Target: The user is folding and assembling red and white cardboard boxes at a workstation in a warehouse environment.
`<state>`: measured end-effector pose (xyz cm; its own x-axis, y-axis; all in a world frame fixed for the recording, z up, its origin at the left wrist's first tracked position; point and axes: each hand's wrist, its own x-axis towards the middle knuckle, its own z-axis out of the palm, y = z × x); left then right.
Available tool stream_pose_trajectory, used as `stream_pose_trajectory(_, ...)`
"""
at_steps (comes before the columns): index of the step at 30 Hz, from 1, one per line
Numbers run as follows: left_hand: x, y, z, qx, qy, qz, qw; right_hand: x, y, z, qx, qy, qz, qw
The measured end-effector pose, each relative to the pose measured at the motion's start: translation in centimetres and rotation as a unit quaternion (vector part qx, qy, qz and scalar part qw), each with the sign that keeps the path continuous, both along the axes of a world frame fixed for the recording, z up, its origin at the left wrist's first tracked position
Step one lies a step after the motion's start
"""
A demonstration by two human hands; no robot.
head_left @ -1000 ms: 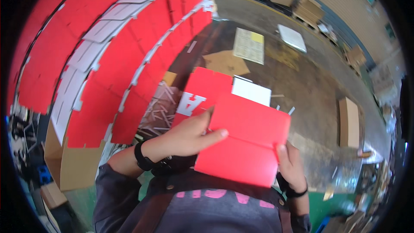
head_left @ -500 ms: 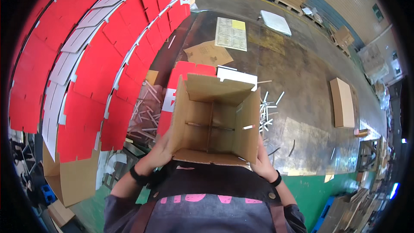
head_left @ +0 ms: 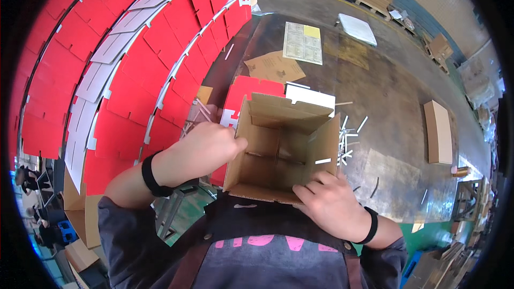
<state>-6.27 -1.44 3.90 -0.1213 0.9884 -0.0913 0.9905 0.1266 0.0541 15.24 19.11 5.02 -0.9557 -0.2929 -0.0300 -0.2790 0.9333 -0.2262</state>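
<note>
An open-topped brown cardboard box (head_left: 289,111) stands directly before me, with crossing cardboard dividers low inside it. A small white strip (head_left: 323,161) shows against its right inner wall. My left hand (head_left: 214,147) is closed at the left wall's upper edge, the thumb reaching over the rim and the other fingers curled. At the near right corner, the fingers of my right hand (head_left: 332,203) bend over the rim. Behind the box lie a red printed board (head_left: 257,85) and a white board (head_left: 313,98), both partly covered by it.
Long rows of red and white slotted boards (head_left: 134,69) fill the left side. Loose white strips (head_left: 348,139) lie right of the box on the dark table (head_left: 385,107). Farther off are a flat brown piece (head_left: 276,68), a printed sheet (head_left: 302,43) and a long brown carton (head_left: 438,132).
Both hands have come up from the box's lower sides to its upper rim. My left hand now bends over the left edge, my right over the near right corner. The view has shifted slightly.
</note>
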Motion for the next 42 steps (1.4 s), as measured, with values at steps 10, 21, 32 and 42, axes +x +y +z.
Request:
stream_pose_trajectory(10, -0.5, -7.6, -8.1, 0.349, -0.312, 0.4, 0.788, -4.2, 8.2, 5.1, -0.132, 0.091, -0.191, 0.968)
stream_pose_trajectory(21, -1.9, -5.3, -17.5, 0.176, -0.258, 0.501, 0.807, -29.5, 18.3, -12.8, 0.0, 0.111, -0.161, 0.981)
stream_pose_trajectory(32, -0.5, -2.3, -22.7, 0.339, -0.433, 0.506, 0.664, -9.6, 15.6, -18.6, -0.072, -0.147, -0.462, 0.872)
stream_pose_trajectory(42, 1.2, -4.1, -14.2, 0.49, -0.626, 0.373, 0.478, -2.4, 8.4, -15.3, -0.509, 0.164, -0.453, 0.714)
